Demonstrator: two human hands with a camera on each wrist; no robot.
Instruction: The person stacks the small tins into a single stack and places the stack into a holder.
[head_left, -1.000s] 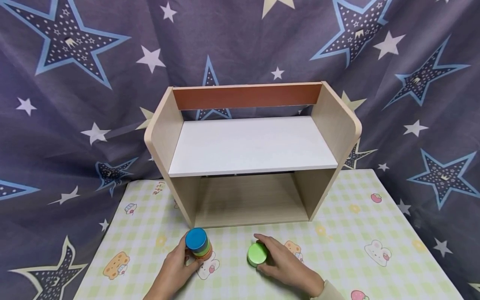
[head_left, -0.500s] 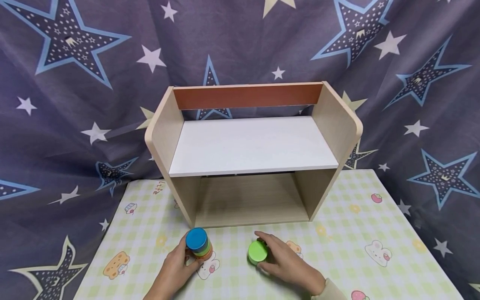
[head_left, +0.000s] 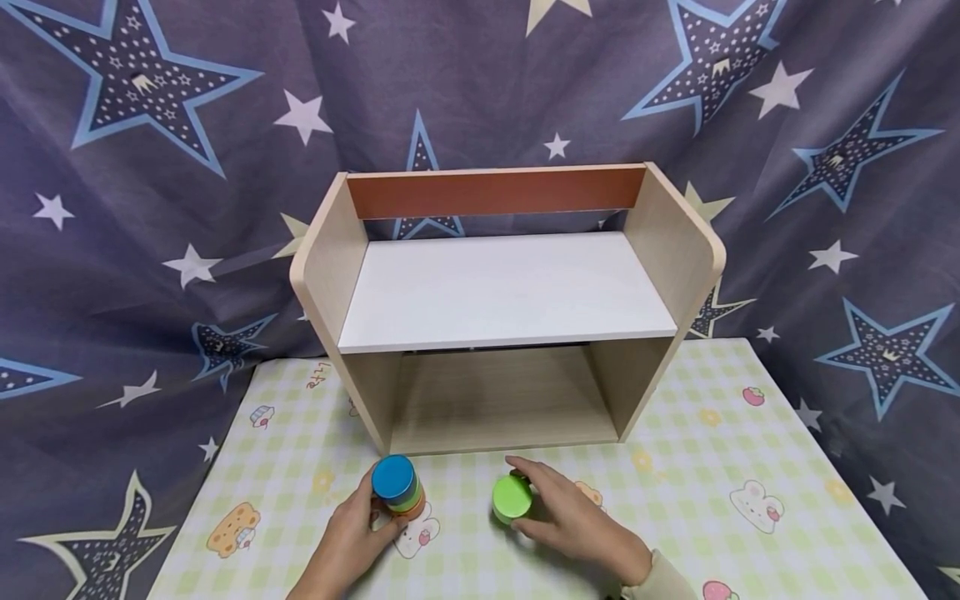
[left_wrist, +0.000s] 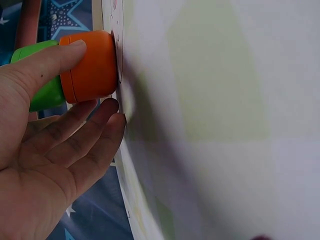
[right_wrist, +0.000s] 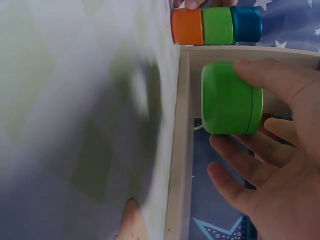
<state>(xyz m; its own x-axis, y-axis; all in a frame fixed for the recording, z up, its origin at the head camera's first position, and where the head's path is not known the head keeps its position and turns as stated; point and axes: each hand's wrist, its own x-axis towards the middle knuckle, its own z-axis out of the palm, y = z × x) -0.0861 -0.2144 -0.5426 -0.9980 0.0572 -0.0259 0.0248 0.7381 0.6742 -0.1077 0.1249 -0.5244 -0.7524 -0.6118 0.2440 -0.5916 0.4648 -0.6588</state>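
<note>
My left hand (head_left: 351, 532) holds a stack of three small round lidded tubs at the left front of the table. In the right wrist view an orange tub (right_wrist: 187, 26) stands lowest, a green one (right_wrist: 218, 25) sits in the middle and a blue one (right_wrist: 247, 24) on top. The left thumb presses the orange tub (left_wrist: 92, 65) in the left wrist view. My right hand (head_left: 573, 517) pinches another green tub (head_left: 512, 498) between thumb and fingers. The right wrist view shows that tub (right_wrist: 227, 97) upright, a little above the tablecloth.
Behind both hands stands a wooden shelf unit with a white upper board (head_left: 502, 292) and a wooden lower board (head_left: 502, 400). A green checked tablecloth (head_left: 750, 467) covers the table. A dark star-patterned curtain (head_left: 480, 83) hangs at the back and sides.
The right hand and its green tub have shifted slightly left and away from me. The left hand and the stack have stayed in place.
</note>
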